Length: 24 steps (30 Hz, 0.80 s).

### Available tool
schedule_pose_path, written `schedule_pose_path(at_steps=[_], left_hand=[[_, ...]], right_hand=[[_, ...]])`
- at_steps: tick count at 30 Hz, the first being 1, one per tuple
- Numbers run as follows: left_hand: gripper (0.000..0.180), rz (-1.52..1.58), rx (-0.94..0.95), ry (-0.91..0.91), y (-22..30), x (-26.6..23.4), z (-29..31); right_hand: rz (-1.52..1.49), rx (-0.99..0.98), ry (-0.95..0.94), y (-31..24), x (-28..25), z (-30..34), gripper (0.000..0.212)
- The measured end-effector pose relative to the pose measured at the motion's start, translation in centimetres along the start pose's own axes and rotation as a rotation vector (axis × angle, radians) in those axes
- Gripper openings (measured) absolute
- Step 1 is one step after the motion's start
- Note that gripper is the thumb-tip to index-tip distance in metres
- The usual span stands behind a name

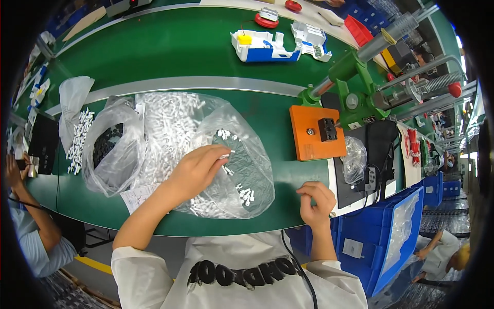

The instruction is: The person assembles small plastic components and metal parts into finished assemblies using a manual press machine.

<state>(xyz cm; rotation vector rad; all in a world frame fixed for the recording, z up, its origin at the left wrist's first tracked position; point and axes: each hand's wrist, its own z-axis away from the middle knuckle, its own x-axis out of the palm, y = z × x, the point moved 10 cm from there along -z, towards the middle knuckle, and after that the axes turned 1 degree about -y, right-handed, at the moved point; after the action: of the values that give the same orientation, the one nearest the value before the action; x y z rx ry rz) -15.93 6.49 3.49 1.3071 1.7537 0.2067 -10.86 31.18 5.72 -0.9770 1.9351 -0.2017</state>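
Centre of frame: one small white part [225, 156] sits at the fingertips of the left hand [198, 167], grip pinched on it, above a large clear bag [271, 177]. Right hand [316, 202], lower right of centre, near the bench [285, 216] edge: fingers half curled, palm hidden; cannot tell whether that grip has anything in it.

Progress: one piece singled out; a great mass of white pieces [170, 118] is left in the bag, so the bulk looks undone. A few loose pieces [246, 195] lie scattered toward the bag's right side, inside the film or on it, cannot tell. No white part shows on the black block [328, 129] of the orange plate [303, 147], under the green press [355, 77], right of frame. No finished batch identifiable.

Containers: left of centre, a second clear bag [123, 172], mouth wide, dark pieces [105, 144] within. Farther left, a heap of white pieces [80, 139] beside a whitish bag [72, 98]; sorted or fresh, unclear. Lower right, a blue crate [360, 268] with clear plastic [404, 226] in it. Upper right, a red bin [358, 31], contents not readable.
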Motion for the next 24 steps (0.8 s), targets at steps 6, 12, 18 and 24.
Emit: schedule_pose_path(at_steps=[6,12,18,24], left_hand=[[0.033,0.026,0.04,-0.039,-1.0,0.5,1.1],[0.032,-0.009,-0.013,-0.064,-1.7,1.3,1.7],[0.034,-0.066,0.147,-0.101,-1.2,2.4,2.5],[0.021,0.744,-0.125,0.134,-3.3,1.2,3.7]], right_hand=[[-0.059,-0.058,-0.028,-1.8,1.8,-2.4,0.018],[-0.192,-0.187,-0.167,-6.0,5.4,-4.7,0.016],[-0.322,-0.377,-0.314,-11.7,9.1,-7.8,0.018],[-0.496,-0.537,-0.534,-18.5,17.5,-12.0,0.017]])
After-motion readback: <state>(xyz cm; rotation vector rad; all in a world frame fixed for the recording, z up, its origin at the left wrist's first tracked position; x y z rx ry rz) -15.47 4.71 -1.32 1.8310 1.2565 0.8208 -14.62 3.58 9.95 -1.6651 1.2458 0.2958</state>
